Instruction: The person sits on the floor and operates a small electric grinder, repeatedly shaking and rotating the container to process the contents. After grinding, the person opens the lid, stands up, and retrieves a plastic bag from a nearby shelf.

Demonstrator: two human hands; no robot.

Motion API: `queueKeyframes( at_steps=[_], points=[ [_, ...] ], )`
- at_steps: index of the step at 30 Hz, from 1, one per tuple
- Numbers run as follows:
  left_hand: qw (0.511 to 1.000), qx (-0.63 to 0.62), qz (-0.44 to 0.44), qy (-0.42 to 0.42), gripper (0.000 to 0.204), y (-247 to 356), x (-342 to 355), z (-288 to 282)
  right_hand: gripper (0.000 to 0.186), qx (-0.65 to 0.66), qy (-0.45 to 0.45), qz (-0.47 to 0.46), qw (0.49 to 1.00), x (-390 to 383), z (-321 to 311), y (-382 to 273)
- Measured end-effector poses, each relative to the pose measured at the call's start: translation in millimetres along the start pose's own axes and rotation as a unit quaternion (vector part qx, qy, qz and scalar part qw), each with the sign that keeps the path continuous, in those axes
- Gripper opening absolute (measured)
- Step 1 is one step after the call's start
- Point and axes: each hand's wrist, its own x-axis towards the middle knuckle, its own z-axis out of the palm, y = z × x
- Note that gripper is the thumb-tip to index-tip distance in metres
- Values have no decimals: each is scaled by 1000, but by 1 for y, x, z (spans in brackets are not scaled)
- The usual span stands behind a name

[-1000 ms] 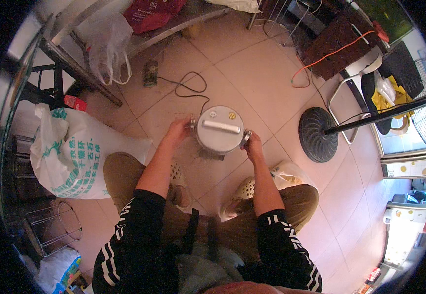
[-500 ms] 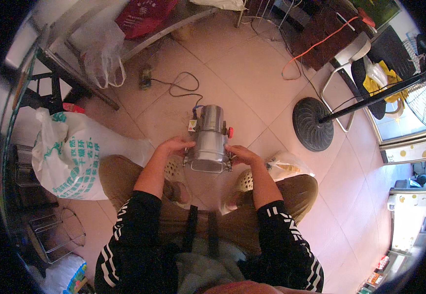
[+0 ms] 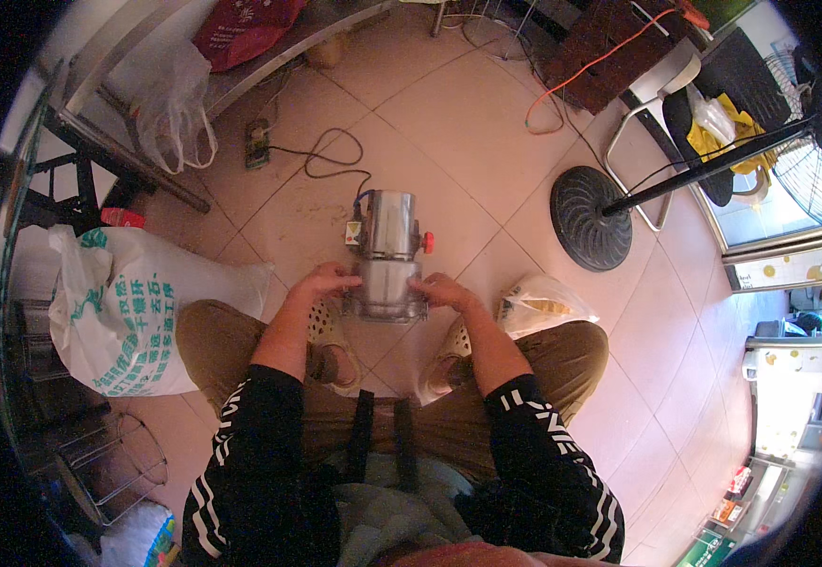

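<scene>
A silver metal grinder [image 3: 392,227], cylindrical with a wider near end, is between my knees over the tiled floor. A red knob [image 3: 428,243] sticks out on its right side, and a dark power cord [image 3: 335,151] runs from its far left. My left hand [image 3: 329,283] grips the left side of the wide end, fingers pressed inward. On the opposite side my right hand [image 3: 442,295] grips it the same way. Small clamps by the rim are partly hidden by my fingers. Whether the grinder touches the floor is hard to see.
A large white sack [image 3: 137,321] with green print lies left of my knee. By my right shoe sits a plastic bag [image 3: 548,307]. A fan's round black base [image 3: 592,217] stands to the right. A wire rack [image 3: 113,468] is at lower left.
The grinder has tilted slightly in my hands, and its near rim shows at a different angle. The whole view has shifted a little. Both hands keep their hold.
</scene>
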Motion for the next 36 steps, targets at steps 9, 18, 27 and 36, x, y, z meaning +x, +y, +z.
queueKeyframes(
  at_steps=[9,18,27,36],
  points=[
    [987,-124,76,63,51,50,-24,-24,69,106,23,-17,994,-26,-44,-57],
    [889,-389,155,187,37,90,19,-27,69,361,159,-114,912,8,-66,-91],
    [883,-394,138,213,53,104,84,-37,45,386,252,-115,880,82,-66,-90],
    [873,-424,82,224,45,103,105,-40,49,370,264,-105,884,93,-63,-87]
  ],
)
